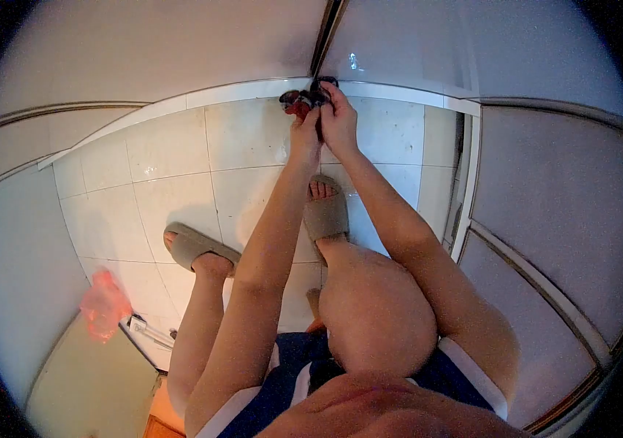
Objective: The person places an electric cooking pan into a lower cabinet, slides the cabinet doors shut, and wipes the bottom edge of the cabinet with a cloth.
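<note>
Both arms stretch forward, and the hands meet low against the base of the pale wall panels. My left hand (306, 139) is closed around a small dark red and black thing (297, 103), partly shiny, whose kind I cannot make out. Close beside it, my right hand (340, 123) has its fingers bent in on a black part (324, 85) at the dark upright gap between two panels. Whether the red and black parts are one piece is unclear. The fingers hide much of it.
White tiles (173, 204) cover the floor, with a raised white strip (238, 90) along the panels. Grey slippers (327, 212) are on the feet. A pink plastic bag (105, 305) hangs at the lower left. Grey panels (545, 175) stand at the right, and orange wood (167, 401) shows below.
</note>
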### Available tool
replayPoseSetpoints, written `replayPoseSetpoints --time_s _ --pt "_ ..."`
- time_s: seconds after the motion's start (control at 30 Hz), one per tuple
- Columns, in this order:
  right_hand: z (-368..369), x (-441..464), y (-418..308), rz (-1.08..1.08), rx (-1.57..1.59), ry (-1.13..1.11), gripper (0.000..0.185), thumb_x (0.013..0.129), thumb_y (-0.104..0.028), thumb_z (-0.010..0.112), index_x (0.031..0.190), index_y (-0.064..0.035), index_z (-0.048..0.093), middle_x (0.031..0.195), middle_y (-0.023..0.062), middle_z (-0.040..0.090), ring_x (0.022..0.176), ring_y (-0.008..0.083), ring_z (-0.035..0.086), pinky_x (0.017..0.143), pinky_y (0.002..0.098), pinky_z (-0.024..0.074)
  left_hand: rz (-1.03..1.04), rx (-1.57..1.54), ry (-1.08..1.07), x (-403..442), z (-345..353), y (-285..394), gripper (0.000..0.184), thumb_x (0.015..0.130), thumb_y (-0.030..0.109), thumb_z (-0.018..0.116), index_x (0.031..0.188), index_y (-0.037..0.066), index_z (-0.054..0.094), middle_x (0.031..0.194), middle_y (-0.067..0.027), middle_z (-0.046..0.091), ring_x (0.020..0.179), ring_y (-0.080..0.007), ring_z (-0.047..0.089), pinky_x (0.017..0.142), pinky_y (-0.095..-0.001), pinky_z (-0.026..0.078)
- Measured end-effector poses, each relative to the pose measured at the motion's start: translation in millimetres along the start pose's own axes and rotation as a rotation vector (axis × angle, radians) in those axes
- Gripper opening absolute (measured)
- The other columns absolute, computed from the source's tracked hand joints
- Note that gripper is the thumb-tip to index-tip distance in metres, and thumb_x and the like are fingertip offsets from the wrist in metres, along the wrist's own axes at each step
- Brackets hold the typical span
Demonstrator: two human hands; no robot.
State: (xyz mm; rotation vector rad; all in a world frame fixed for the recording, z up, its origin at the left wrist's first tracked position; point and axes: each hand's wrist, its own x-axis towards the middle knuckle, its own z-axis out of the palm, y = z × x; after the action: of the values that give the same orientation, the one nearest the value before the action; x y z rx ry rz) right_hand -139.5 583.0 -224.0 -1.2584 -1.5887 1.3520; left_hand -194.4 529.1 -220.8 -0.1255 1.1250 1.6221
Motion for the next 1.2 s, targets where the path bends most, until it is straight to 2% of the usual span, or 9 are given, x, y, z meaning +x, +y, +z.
replayPoseSetpoints --time_s 0.1,0.23,0.3,0.33,0.7,0.77,0.87,1.0,1.2 --pt "3.9 -3.0 11.1 -0.104 0.008 0.012 0.040 0.079 0.003 0.045 0.117 -0.0071 0.053 0.110 0.0175 0.059 0.101 0.0329 0.058 0.087 0.0360 0.0451 -0.043 -0.050 0.007 -2.5 -7.8 -2.8 0.026 0.091 0.017 0.047 0.110 0.000 0.050 0.101 -0.0104 0.058 0.089 -0.0197 0.058 0.074 -0.0321 0.049" --pt "4.2 6.8 12.6 -0.019 0.020 0.014 0.037 0.078 0.003 0.046 0.114 -0.0031 0.053 0.109 0.0171 0.060 0.097 0.0311 0.059 0.086 0.0354 0.0450 -0.089 -0.080 -0.048 -3.7 -11.7 -1.3 0.026 0.089 0.018 0.052 0.111 0.003 0.051 0.099 -0.0067 0.058 0.088 -0.0178 0.058 0.076 -0.0310 0.048" --pt "7.4 13.2 16.2 0.146 0.167 0.097 0.036 0.078 0.005 0.048 0.114 0.0005 0.051 0.106 0.0163 0.060 0.095 0.0268 0.059 0.085 0.0331 0.0451 -0.074 -0.055 -0.005 -6.9 -7.7 -1.5 0.029 0.092 0.018 0.047 0.114 -0.001 0.048 0.104 -0.0104 0.057 0.094 -0.0203 0.057 0.078 -0.0331 0.048" --pt "4.5 11.8 -2.1 0.341 0.494 0.146 0.038 0.077 0.006 0.049 0.114 0.0015 0.049 0.103 0.0139 0.058 0.092 0.0230 0.058 0.083 0.0312 0.0456 -0.070 -0.052 -0.006 -7.3 -5.9 0.3 0.029 0.092 0.018 0.047 0.114 -0.001 0.048 0.104 -0.0104 0.057 0.094 -0.0203 0.057 0.078 -0.0331 0.048" --pt "8.4 10.0 -32.0 0.581 0.932 0.138 0.045 0.076 0.006 0.051 0.120 -0.0008 0.044 0.098 0.0090 0.056 0.086 0.0205 0.055 0.076 0.0323 0.0474 -0.004 0.017 0.040 -12.9 -10.2 13.9 0.034 0.090 0.018 0.048 0.118 -0.001 0.044 0.108 -0.0111 0.056 0.099 -0.0211 0.056 0.083 -0.0332 0.048" --pt "9.5 15.4 -26.3 0.639 0.970 -0.052 0.046 0.076 0.006 0.052 0.121 -0.0009 0.044 0.096 0.0079 0.056 0.085 0.0205 0.055 0.078 0.0321 0.0466 0.028 0.019 0.071 -14.0 -12.4 15.1 0.034 0.090 0.018 0.049 0.119 0.000 0.043 0.108 -0.0107 0.056 0.099 -0.0211 0.056 0.083 -0.0333 0.048" --pt "17.4 9.1 -41.9 0.617 0.964 -0.097 0.047 0.076 0.005 0.052 0.122 -0.0005 0.045 0.097 0.0074 0.057 0.086 0.0203 0.055 0.080 0.0317 0.0457 0.054 0.018 0.097 -20.9 -13.0 25.0 0.034 0.090 0.018 0.049 0.120 0.003 0.043 0.109 -0.0098 0.055 0.099 -0.0209 0.056 0.082 -0.0334 0.048" --pt "16.6 3.6 -48.7 0.626 0.867 0.012 0.046 0.077 0.003 0.049 0.123 -0.0007 0.045 0.099 0.0093 0.056 0.089 0.0224 0.054 0.082 0.0329 0.0450 0.062 0.037 0.070 -22.5 -13.3 25.4 0.034 0.090 0.018 0.050 0.119 0.003 0.043 0.110 -0.0097 0.055 0.099 -0.0215 0.055 0.082 -0.0339 0.049" --pt "-13.4 24.6 -17.3 0.650 1.125 -0.018 0.045 0.080 0.003 0.039 0.126 0.0007 0.040 0.114 0.0152 0.051 0.103 0.0305 0.051 0.093 0.0435 0.0416 -0.008 0.119 -0.053 -21.1 1.7 22.3 0.034 0.090 0.018 0.052 0.118 0.002 0.043 0.111 -0.0113 0.054 0.101 -0.0226 0.055 0.085 -0.0337 0.049"
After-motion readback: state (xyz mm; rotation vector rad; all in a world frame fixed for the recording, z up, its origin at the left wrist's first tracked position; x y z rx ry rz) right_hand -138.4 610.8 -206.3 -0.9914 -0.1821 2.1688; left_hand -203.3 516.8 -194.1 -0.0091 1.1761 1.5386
